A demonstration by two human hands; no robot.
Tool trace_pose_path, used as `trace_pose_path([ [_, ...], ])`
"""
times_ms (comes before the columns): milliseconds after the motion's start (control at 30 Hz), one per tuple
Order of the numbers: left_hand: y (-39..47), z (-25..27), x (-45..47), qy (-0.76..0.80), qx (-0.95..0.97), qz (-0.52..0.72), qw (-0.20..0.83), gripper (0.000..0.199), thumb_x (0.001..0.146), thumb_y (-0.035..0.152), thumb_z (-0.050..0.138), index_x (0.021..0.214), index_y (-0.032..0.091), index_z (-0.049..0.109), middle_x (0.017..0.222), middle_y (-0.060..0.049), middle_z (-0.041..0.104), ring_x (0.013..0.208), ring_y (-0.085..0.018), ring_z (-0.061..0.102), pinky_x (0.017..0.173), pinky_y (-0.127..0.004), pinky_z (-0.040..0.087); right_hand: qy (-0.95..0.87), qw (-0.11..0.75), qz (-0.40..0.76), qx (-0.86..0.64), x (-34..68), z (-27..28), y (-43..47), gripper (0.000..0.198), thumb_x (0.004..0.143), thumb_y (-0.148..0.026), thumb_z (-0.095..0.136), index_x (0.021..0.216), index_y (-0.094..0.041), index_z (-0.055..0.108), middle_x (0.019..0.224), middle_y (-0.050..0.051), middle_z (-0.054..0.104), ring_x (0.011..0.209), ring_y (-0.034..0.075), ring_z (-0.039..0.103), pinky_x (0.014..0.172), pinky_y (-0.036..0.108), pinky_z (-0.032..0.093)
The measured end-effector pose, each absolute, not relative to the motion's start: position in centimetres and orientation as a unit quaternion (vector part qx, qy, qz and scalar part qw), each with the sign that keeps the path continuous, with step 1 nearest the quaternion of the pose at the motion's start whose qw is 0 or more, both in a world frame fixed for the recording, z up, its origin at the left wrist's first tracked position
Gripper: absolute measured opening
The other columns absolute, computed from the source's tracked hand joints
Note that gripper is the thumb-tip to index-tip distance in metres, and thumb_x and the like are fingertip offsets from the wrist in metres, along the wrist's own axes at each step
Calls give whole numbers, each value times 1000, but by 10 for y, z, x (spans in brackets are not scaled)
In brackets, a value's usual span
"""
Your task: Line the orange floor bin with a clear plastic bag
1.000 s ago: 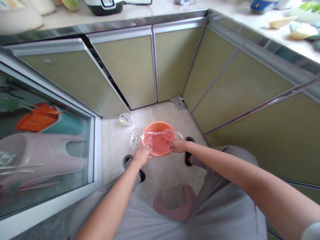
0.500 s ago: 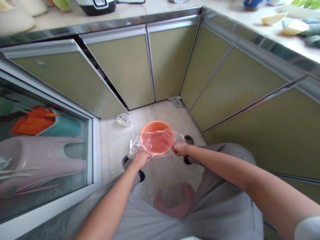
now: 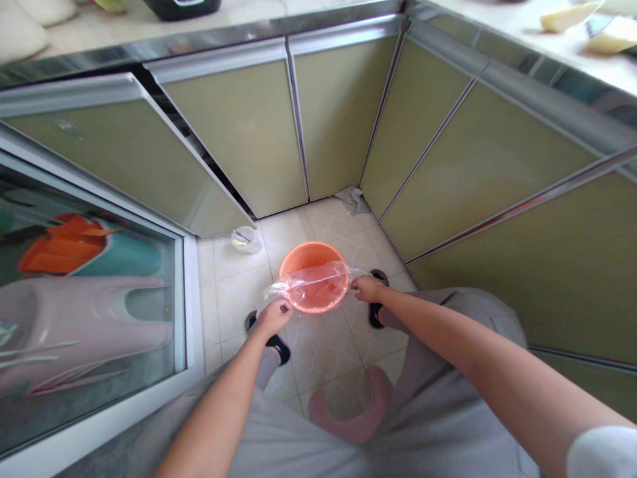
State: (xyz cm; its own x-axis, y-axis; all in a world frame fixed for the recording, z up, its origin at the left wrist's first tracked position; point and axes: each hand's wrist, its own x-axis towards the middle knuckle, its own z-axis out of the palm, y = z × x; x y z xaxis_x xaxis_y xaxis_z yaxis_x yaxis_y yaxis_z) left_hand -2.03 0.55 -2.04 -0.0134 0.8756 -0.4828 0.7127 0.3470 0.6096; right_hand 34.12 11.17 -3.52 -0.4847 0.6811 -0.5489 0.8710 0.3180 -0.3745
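An orange basin (image 3: 311, 249) stands on the tiled floor between my feet. Across its mouth stretches a sheet of clear plastic film (image 3: 318, 275), or a flattened plastic bag; I cannot tell which. My left hand (image 3: 275, 317) is closed on the plastic's near left end, beside the basin's rim. At the right side of the rim, my right hand (image 3: 367, 288) is closed on the other end. Through the plastic the basin's inside shows orange.
A clear plastic cup (image 3: 246, 239) sits on the floor by the cabinets. A grey cloth (image 3: 353, 200) lies in the cabinet corner. Olive cabinet doors (image 3: 233, 139) enclose the floor ahead and right. A glass door (image 3: 99, 299) stands at left, and a pink curved object (image 3: 358, 425) lies below me.
My hands have moved slightly apart, and the plastic is now drawn into a narrower band across the basin. The view has shifted a little downward.
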Motion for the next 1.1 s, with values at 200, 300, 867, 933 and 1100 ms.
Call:
trace_pose_path([
  [200,25,-21,-42,735,246,278,567,49,81,61,54,100,16,66,85,-6,70,68,-16,64,62,-26,47,703,33,-364,610,338,-41,130,32,80,-3,57,96,-15,82,98,9,80,93,20,72,80,24,50],
  [300,27,-10,-41,771,267,290,501,48,86,58,48,100,15,65,86,-7,70,69,-17,64,62,-26,46,630,-26,-383,676,334,-37,136,32,86,-11,57,105,-14,82,96,9,80,87,20,73,78,24,51],
  [867,46,16,6,799,589,-31,118,44,105,46,44,143,32,60,94,-10,79,83,-26,72,72,-31,43,675,-14,-258,691,318,3,124,49,99,-29,51,148,-32,56,114,4,78,99,21,72,78,26,47],
  [933,53,14,0,806,579,-27,121,40,105,48,42,133,34,67,96,-9,79,83,-26,72,70,-30,41,690,-9,-252,679,317,3,131,48,99,-30,51,146,-33,60,113,3,79,99,22,73,80,27,48],
  [1100,73,9,-10,818,558,-7,138,39,103,51,44,119,32,74,94,-8,79,81,-26,71,65,-29,37,710,14,-227,667,315,4,153,38,99,-33,50,127,-31,75,113,6,80,100,25,73,81,30,48],
])
